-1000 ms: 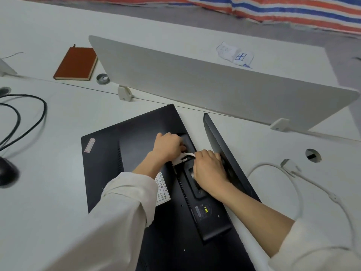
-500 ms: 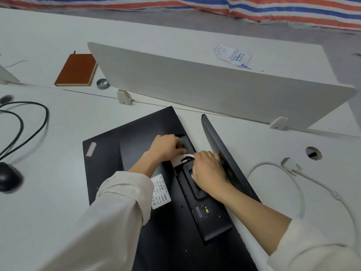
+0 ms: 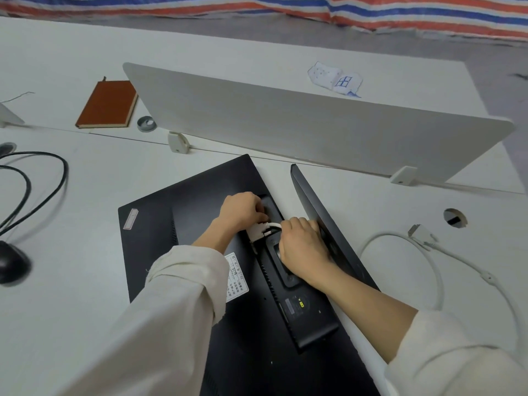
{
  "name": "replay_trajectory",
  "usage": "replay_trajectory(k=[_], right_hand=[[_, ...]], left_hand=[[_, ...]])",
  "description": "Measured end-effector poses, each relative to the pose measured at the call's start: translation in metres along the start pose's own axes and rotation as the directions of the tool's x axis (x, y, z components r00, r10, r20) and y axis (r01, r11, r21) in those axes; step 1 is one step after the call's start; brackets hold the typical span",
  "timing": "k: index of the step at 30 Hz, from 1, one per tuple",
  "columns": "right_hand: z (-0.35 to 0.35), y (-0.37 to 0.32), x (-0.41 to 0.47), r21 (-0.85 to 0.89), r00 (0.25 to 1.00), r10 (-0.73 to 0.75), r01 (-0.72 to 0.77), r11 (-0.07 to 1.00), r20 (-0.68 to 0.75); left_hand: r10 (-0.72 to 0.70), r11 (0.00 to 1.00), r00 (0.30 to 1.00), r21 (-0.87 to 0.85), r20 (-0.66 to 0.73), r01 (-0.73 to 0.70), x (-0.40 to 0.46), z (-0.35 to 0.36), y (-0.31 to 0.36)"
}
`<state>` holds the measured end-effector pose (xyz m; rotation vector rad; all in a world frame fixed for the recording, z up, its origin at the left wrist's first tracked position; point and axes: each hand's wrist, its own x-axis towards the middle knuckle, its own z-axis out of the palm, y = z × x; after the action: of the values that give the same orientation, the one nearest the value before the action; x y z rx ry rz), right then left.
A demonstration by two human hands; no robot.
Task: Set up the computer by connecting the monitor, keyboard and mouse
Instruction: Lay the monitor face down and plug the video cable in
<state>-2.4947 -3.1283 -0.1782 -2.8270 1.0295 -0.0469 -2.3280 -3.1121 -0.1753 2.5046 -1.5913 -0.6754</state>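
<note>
white desk: monitor, cable, perhaps mouse

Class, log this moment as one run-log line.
monitor: face down on desk | left hand: on white plug at back | right hand: gripping cable | free plug: on desk

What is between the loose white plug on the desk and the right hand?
Nothing visible blocks it. The loose white plug lies on bare desk, right of the monitor's stand base; the right hand is at the monitor's back.
</note>
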Motion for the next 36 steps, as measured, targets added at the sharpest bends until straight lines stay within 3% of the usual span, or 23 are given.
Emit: replay_trajectory(k=[4,10,14,17,20,22,26,28,31,33,36], right_hand=[[-0.003,0.001,0.0,0.004,0.999,-0.02,0.02,1.0,0.035],[-0.003,0.0,-0.002,0.01,0.999,-0.01,0.009,1.0,0.039],[-0.005,0.0,-0.001,-0.014,0.998,-0.026,0.027,1.0,0.059],[-0.005,0.001,0.0,-0.025,0.999,-0.031,0.032,0.999,0.042],[-0.004,0.001,0.0,-0.025,0.999,-0.02,0.021,0.999,0.045],[-0.005,-0.001,0.0,-0.003,1.0,-0.01,0.01,1.0,0.018],[-0.005,-0.002,0.001,-0.012,0.999,-0.003,0.004,1.0,0.047],[-0.005,-0.001,0.001,-0.022,0.999,-0.001,0.002,1.0,0.048],[-0.006,-0.001,0.001,-0.035,0.998,-0.003,0.006,0.999,0.06],[-0.005,-0.002,0.002,-0.044,0.999,0.005,-0.002,0.999,0.053],[-0.005,-0.004,0.003,-0.059,0.999,0.02,-0.022,0.998,-0.034]], left_hand=[[0.036,0.995,0.998,0.093,0.053,-0.041,-0.001,0.0,0.001],[0.039,0.999,0.997,-0.013,-0.074,-0.041,-0.004,0.008,0.001],[0.072,0.997,0.993,0.043,-0.089,-0.068,-0.008,0.013,0.001],[0.068,0.996,0.988,-0.053,-0.137,-0.075,-0.012,0.014,-0.001],[0.051,0.983,0.962,-0.154,-0.27,-0.096,-0.017,0.022,-0.004],[0.093,0.985,0.946,-0.111,-0.309,-0.133,-0.021,0.029,-0.004],[0.213,0.973,0.869,0.175,-0.446,-0.149,-0.027,0.031,-0.006],[0.164,0.98,0.908,0.17,-0.385,-0.105,-0.027,0.026,-0.001],[-0.053,0.998,0.987,0.024,-0.15,0.058,-0.015,0.012,0.004],[-0.132,0.991,0.991,-0.015,-0.023,0.132,-0.004,0.002,0.005],[-0.142,0.988,0.989,0.068,0.031,0.14,0.006,-0.006,0.01]])
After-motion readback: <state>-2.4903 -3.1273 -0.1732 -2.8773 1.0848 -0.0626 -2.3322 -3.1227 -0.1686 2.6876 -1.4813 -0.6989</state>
